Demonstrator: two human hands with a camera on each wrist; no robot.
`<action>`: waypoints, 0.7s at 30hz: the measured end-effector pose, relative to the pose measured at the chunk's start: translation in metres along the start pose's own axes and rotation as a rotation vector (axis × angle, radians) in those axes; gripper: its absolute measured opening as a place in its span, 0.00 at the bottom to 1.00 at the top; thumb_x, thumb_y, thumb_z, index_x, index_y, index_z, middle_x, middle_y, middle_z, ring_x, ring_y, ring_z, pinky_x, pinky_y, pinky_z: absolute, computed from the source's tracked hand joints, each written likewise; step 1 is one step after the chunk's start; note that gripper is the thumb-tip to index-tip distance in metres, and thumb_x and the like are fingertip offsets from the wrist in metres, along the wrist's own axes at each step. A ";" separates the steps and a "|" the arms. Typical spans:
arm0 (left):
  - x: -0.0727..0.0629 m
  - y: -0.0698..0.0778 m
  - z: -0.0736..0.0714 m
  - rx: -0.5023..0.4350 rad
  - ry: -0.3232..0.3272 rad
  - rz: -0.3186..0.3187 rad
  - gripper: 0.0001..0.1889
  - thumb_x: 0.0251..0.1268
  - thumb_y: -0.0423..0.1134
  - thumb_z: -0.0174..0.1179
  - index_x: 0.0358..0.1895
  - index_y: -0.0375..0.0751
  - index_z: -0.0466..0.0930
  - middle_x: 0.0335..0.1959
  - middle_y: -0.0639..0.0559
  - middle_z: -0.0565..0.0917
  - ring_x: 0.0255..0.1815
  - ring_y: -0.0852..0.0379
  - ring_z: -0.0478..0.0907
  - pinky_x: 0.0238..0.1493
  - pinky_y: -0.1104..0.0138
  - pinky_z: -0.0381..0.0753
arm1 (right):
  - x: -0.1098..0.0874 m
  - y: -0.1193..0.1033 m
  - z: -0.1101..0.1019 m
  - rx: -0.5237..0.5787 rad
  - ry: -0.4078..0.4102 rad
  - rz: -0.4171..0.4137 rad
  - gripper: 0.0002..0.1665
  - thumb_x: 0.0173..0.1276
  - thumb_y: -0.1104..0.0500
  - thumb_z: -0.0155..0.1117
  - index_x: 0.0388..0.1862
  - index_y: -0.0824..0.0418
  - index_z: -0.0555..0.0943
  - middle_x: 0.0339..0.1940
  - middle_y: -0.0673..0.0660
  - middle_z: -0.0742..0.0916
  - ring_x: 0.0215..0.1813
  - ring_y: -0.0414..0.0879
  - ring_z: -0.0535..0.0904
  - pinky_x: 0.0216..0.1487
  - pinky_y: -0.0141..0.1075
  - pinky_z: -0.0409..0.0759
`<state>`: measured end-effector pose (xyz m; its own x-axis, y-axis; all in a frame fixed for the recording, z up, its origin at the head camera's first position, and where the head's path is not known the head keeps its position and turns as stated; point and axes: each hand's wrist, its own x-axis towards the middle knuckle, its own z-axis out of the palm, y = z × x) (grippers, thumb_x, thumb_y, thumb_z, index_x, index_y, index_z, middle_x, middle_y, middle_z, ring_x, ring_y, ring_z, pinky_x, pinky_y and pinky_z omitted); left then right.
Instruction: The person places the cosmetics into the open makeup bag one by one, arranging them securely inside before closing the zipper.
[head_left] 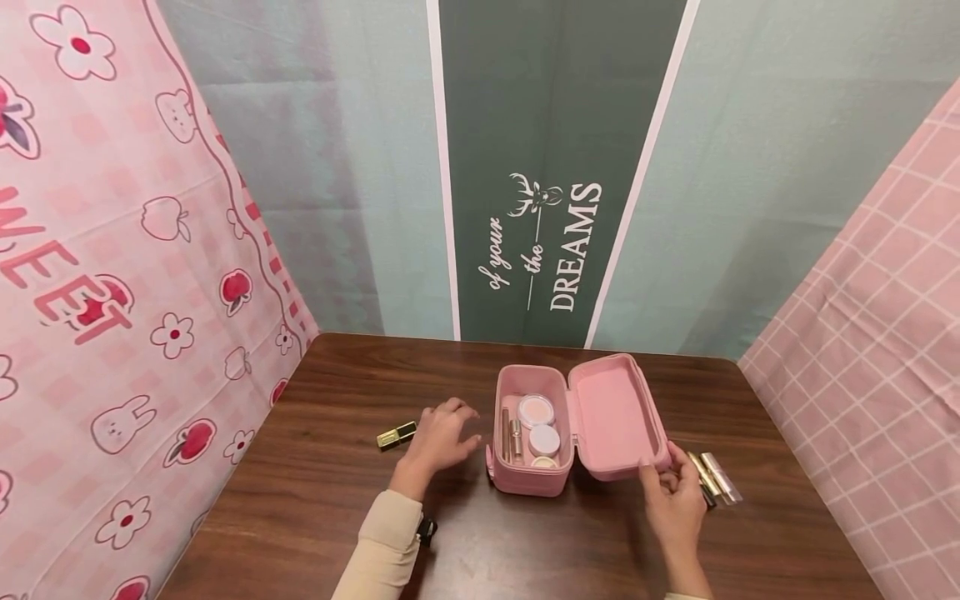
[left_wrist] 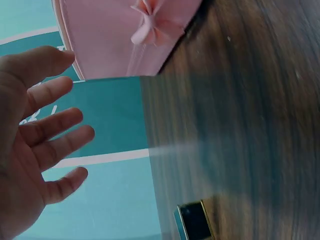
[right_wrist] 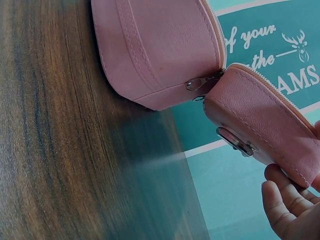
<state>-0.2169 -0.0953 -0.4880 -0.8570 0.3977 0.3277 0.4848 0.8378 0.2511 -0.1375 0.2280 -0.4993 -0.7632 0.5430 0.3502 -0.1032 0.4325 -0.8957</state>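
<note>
A pink zippered makeup case [head_left: 534, 482] stands on the table with its lid [head_left: 617, 408] swung out to the right. Inside lie round compacts [head_left: 536, 411], a jar [head_left: 544, 440] and slim tubes [head_left: 516, 438]. My right hand [head_left: 675, 496] grips the lid's outer edge, thumb on one side and fingers beneath; the right wrist view shows the lid [right_wrist: 260, 120] tilted, with a metal handle fitting. Just left of the case, my left hand [head_left: 442, 435] hovers with spread, relaxed fingers, holding nothing. In the left wrist view a bow [left_wrist: 149, 22] decorates the case's side.
A gold-and-black lipstick [head_left: 396, 436] lies left of my left hand. Several gold and clear lipstick tubes [head_left: 716, 477] lie beyond my right hand. The brown wooden table [head_left: 337, 392] meets a green fabric backdrop [head_left: 525, 167], with pink cloths at both sides.
</note>
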 end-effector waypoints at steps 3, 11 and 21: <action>-0.004 -0.005 0.001 0.021 -0.020 -0.025 0.17 0.51 0.47 0.66 0.43 0.45 0.81 0.42 0.50 0.78 0.42 0.50 0.77 0.39 0.53 0.70 | 0.000 0.000 0.000 0.003 0.000 -0.001 0.26 0.59 0.66 0.63 0.57 0.69 0.72 0.33 0.48 0.76 0.26 0.28 0.71 0.27 0.18 0.69; -0.017 -0.019 0.001 0.010 -0.055 -0.100 0.18 0.52 0.47 0.66 0.45 0.44 0.81 0.43 0.48 0.77 0.43 0.48 0.76 0.39 0.52 0.70 | 0.000 0.000 0.000 -0.007 0.000 -0.008 0.26 0.59 0.66 0.64 0.57 0.69 0.72 0.33 0.49 0.76 0.26 0.28 0.71 0.26 0.18 0.68; -0.030 -0.035 0.000 -0.004 -0.015 -0.149 0.18 0.51 0.46 0.67 0.44 0.42 0.81 0.42 0.47 0.78 0.44 0.47 0.76 0.38 0.50 0.70 | 0.000 0.000 0.000 -0.012 0.010 -0.013 0.26 0.58 0.66 0.64 0.57 0.69 0.73 0.34 0.49 0.76 0.25 0.27 0.71 0.26 0.17 0.68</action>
<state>-0.2081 -0.1365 -0.5061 -0.9220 0.2747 0.2728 0.3527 0.8864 0.2997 -0.1375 0.2282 -0.4997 -0.7556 0.5440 0.3649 -0.1055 0.4486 -0.8875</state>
